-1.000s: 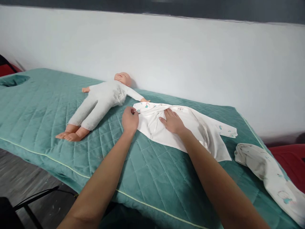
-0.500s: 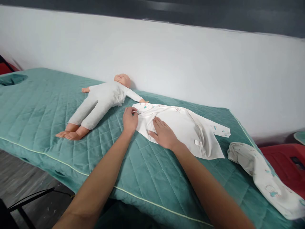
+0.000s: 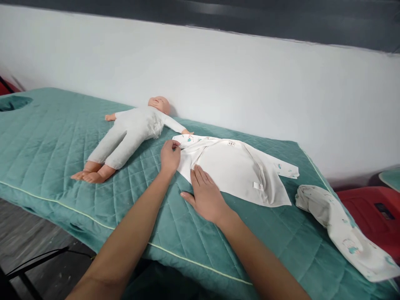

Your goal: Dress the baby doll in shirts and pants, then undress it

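A white baby shirt (image 3: 231, 166) lies spread open on the green quilted cover, its plain inner side up and printed sleeves out to both sides. My left hand (image 3: 170, 156) pinches the shirt's left edge near one sleeve. Flat on the lower edge of the shirt rests my right hand (image 3: 206, 193), fingers stretched out and thumb apart over the cover. Behind and to the left, a baby doll (image 3: 134, 129) with a white cloth body lies on its back, one hand close to the shirt's sleeve.
The green quilted cover (image 3: 62, 141) drapes over the bed and meets a white wall at the back. Folded printed baby pants (image 3: 343, 233) lie at the right edge. Beyond them stands a red chair (image 3: 368, 208). A face hole (image 3: 15, 103) shows at the far left.
My right hand has slid toward me and slightly left, from the shirt's inner panel to its lower edge. My left hand keeps its pinch in nearly the same place.
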The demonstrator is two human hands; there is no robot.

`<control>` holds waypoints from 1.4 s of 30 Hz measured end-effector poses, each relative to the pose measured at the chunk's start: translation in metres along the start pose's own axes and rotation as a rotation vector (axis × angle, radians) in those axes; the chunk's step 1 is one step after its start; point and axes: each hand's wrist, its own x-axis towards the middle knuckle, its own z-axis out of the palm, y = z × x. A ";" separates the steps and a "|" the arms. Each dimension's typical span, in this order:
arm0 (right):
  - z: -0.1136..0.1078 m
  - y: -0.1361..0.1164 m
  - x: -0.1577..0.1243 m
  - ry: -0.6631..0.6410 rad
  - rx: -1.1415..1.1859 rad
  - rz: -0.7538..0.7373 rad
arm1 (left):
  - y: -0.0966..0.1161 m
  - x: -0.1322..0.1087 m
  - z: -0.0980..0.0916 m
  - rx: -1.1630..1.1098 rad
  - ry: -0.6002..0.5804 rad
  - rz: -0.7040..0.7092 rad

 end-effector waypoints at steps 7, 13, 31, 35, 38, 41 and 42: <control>0.001 -0.024 -0.017 -0.023 0.030 0.013 | 0.005 -0.002 -0.001 0.006 -0.018 -0.022; 0.001 -0.030 -0.028 -0.006 0.134 0.012 | 0.006 -0.003 -0.002 0.027 -0.032 -0.005; -0.044 0.147 -0.018 0.016 -0.188 0.633 | 0.009 -0.011 -0.007 0.128 -0.048 0.044; -0.043 0.141 -0.020 0.007 -0.201 0.653 | 0.009 -0.011 -0.007 0.145 -0.050 0.023; -0.042 0.138 -0.019 -0.001 -0.215 0.654 | 0.009 -0.011 -0.007 0.143 -0.054 0.020; -0.042 0.136 -0.020 0.000 -0.238 0.644 | 0.011 -0.011 -0.008 0.147 -0.058 0.019; -0.042 0.135 -0.021 -0.001 -0.244 0.640 | 0.011 -0.011 -0.009 0.148 -0.057 0.019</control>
